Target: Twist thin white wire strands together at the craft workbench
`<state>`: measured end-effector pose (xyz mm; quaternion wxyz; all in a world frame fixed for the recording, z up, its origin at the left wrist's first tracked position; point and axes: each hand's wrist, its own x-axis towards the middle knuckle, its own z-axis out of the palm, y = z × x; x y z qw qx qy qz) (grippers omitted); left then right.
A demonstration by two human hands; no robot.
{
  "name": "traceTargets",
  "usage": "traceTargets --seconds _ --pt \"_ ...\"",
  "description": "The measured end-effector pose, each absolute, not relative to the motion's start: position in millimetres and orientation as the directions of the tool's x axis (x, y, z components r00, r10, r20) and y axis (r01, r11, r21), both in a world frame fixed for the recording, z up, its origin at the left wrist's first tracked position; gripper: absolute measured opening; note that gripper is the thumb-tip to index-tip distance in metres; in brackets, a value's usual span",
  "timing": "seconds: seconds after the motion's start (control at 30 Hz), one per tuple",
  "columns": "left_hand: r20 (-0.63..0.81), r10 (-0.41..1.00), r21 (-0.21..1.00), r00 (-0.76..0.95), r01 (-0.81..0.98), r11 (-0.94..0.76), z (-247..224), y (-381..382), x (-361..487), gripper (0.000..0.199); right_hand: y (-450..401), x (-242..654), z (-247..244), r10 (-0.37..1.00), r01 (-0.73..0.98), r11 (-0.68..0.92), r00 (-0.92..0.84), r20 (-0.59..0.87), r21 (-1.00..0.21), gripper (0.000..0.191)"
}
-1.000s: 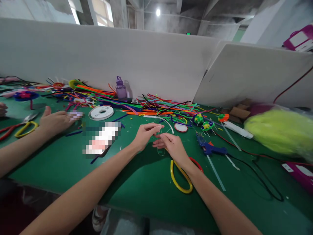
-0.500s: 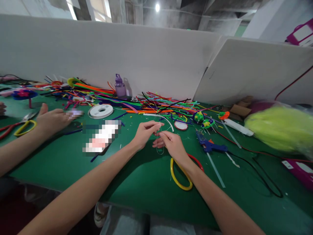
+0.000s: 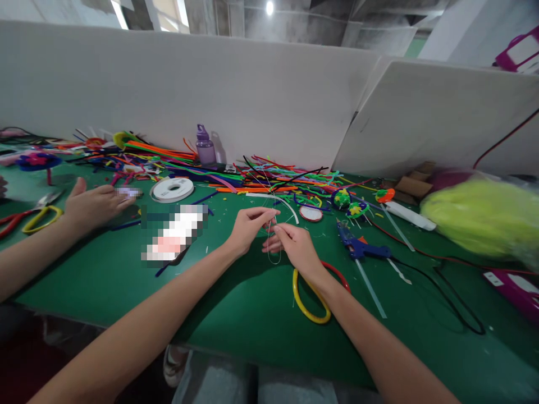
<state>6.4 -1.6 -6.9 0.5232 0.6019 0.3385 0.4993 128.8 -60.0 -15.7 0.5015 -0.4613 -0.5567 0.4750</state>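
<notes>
Best done slowly: left hand (image 3: 246, 230) and right hand (image 3: 297, 247) each in a pinching grip on the thin wire (image 3: 273, 247), seemingly looped, mid-surface (image 3: 236, 314) just left of the yellow-handled scissors (image 3: 309, 297), kept taut, elbows steady.

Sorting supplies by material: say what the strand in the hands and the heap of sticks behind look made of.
Thin strand pinched by left hand and right hand: probably bare wire, pale and holding its loop. Colored sticks: likely fuzzy chenille stems, matte and bright.
</notes>
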Motion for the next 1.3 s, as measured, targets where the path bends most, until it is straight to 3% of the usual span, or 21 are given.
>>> traceTargets --seconds 0.5,0.8,0.93,1.07,1.17,1.3 --pt "0.126 0.934 0.975 0.333 -0.214 -0.055 -13 2 9 0.024 -59 130 -20 0.985 0.113 0.17 -0.061 0.164 -0.979 0.026" --pt "0.124 0.933 0.974 0.339 -0.221 -0.049 -13 2 9 0.022 -58 131 -20 0.989 0.114 0.145 -0.058 0.139 -0.983 0.027" --pt "0.078 0.936 0.961 0.343 -0.274 0.021 -9 1 8 0.02 -58 134 -14 0.984 -0.11 -0.011 -0.176 0.008 -0.994 0.03" --pt "0.017 0.939 0.947 0.343 -0.308 0.095 -2 -1 7 0.02 -60 137 -6 0.916 -0.399 -0.262 -0.39 -0.096 -0.879 0.043" --pt "0.035 0.942 0.94 0.333 -0.33 0.081 -1 -2 7 0.02 -60 136 -6 0.872 -0.477 -0.383 -0.47 -0.139 -0.791 0.043" --pt "0.065 0.959 0.923 0.277 -0.381 0.048 -6 0 9 0.02 -59 133 -12 0.855 -0.532 -0.411 -0.507 -0.11 -0.74 0.034"
